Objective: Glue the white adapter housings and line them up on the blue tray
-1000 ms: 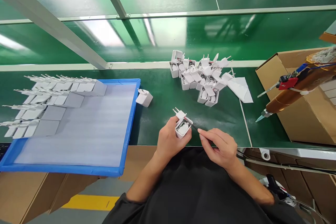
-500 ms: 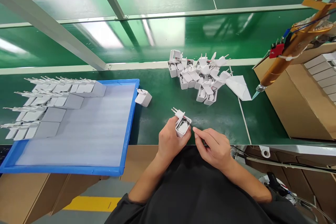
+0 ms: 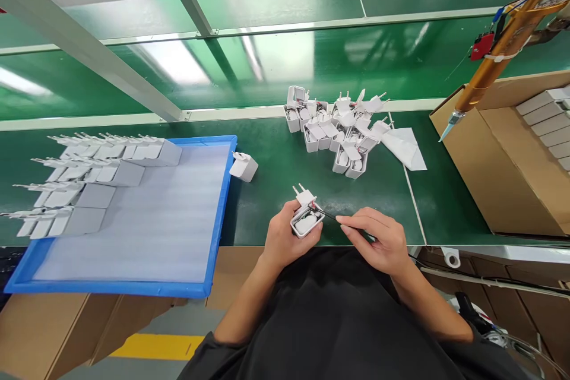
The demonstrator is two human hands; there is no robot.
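The blue tray (image 3: 133,290) sits on the left part of the green table (image 3: 267,214). To the right of the tray, near the table's front edge, the left hand (image 3: 285,234) holds an open plug box (image 3: 307,224). Its fingers and thumb hug the sides of the small white box. The top, with two pins, is tipped back at the far side, and a bit of red shows by it. Farther right of the tray, the right hand (image 3: 378,240) pinches a thin black tool (image 3: 328,215) with its thumb and fingertips. The tool's tip is at the open plug box.

In the tray, white plugs (image 3: 127,173) lie in four rows on the left side, over a pale sheet (image 3: 155,231). One lone plug (image 3: 243,167) is just beside the tray's right rim. To the right of the tray and farther back is a pile of open plugs (image 3: 327,129), with white paper (image 3: 412,154) touching it. Far right of the tray is a cardboard box (image 3: 503,178), with white boxes (image 3: 552,122) inside. An orange tube (image 3: 485,74) hangs there, its pale tip pointing down. Any writing on the plugs is too small to read.
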